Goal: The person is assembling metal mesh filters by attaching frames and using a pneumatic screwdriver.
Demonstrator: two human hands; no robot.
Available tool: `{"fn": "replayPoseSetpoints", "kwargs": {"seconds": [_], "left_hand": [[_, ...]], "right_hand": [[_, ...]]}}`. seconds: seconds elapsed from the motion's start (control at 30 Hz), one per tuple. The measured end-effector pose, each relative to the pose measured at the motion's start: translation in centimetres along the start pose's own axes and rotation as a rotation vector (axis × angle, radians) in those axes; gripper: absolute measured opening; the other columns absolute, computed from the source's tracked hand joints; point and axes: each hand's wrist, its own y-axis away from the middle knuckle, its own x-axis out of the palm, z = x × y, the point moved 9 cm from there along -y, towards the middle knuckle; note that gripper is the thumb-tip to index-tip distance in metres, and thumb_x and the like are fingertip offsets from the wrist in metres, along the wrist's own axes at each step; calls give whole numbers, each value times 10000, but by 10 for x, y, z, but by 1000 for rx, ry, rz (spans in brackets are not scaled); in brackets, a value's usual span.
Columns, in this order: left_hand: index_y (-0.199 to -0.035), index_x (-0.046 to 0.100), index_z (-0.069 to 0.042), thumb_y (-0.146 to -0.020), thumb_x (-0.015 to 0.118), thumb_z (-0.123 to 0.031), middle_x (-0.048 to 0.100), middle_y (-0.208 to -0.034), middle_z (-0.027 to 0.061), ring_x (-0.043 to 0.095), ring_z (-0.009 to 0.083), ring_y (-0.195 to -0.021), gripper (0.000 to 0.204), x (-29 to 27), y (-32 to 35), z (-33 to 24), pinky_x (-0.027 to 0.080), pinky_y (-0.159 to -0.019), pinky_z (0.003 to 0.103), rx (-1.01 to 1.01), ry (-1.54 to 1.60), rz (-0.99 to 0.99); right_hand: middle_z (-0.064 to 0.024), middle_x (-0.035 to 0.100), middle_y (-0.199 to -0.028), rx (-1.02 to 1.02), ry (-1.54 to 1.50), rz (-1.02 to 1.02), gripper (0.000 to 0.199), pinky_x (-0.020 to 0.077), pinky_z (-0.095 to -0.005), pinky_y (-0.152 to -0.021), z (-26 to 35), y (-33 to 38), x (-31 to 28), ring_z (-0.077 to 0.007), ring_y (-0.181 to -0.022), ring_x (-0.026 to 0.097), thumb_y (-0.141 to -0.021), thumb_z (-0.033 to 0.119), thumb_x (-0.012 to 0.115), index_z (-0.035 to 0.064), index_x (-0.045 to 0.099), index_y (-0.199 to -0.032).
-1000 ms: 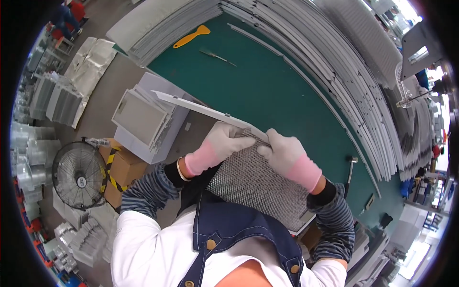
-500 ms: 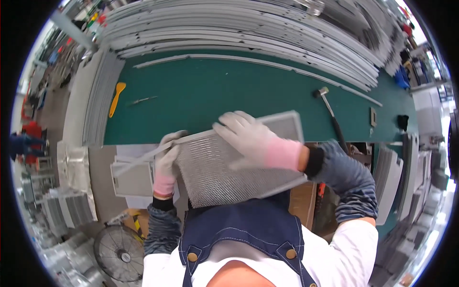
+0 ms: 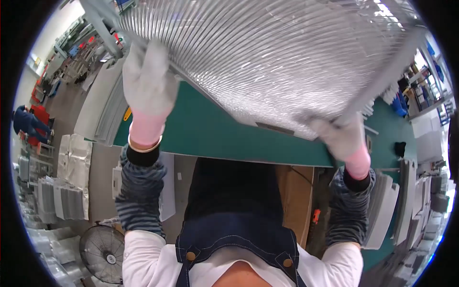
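Note:
A large rectangular metal mesh panel (image 3: 267, 57) with a grey frame is raised high in front of the camera and fills the upper picture. My left hand (image 3: 148, 86), in a white glove with a pink cuff, grips its left edge. My right hand (image 3: 342, 136), gloved the same way, grips its lower right corner. Under the panel lies a green-topped workbench (image 3: 215, 136).
A floor fan (image 3: 103, 251) stands at lower left. Stacks of grey panels (image 3: 67, 191) lie on the floor to the left and others (image 3: 382, 210) stand at the right. A cardboard box (image 3: 296, 196) sits under the bench. A person in blue (image 3: 24, 119) is at far left.
Both hands have lifted the mesh panel from chest height above the bench up to near the camera; it now covers most of the bench top.

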Motion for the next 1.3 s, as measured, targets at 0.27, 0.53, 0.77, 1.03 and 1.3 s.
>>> {"fn": "replayPoseSetpoints", "kwargs": {"seconds": [0.27,0.53,0.77,1.03,1.3], "left_hand": [[-898,542,-3,-906,637,-161,539,-600,135,561,237,-509,184,16,-36,-65,430,-490,307,-438,954,105],[-936,543,50,-910,641,-164,547,-644,106,526,174,-589,237,32,46,-35,452,-571,341,-706,979,460],[-1512,165,-4,-783,697,-9,653,-795,128,644,196,-708,904,23,4,-26,515,-705,308,-478,921,933],[-1302,555,-32,-797,689,-39,660,-970,153,635,180,-803,522,43,-36,-130,493,-755,301,219,1250,1134],[-962,680,25,-817,702,-114,645,-741,162,638,214,-658,203,68,-14,-123,484,-627,322,-190,942,1232]], "right_hand": [[-57,588,-1104,-198,-405,-255,604,476,-316,-892,-131,12,39,-144,-935,567,-840,216,759,-45,469,-1302],[30,651,-825,27,-589,-200,94,454,-199,-685,-11,-21,22,-34,-725,559,-900,48,634,4,654,-980],[32,617,-793,139,-678,-199,49,425,-190,-660,-41,-1,60,-20,-715,524,-900,47,631,1,631,-918],[-73,608,-952,97,-427,-138,272,468,-249,-720,-10,12,76,-71,-806,553,-864,47,644,-37,549,-1105],[-81,633,-831,-79,-331,-606,659,501,-238,-674,-25,44,58,-90,-715,583,-803,-60,641,-33,392,-1413]]}}
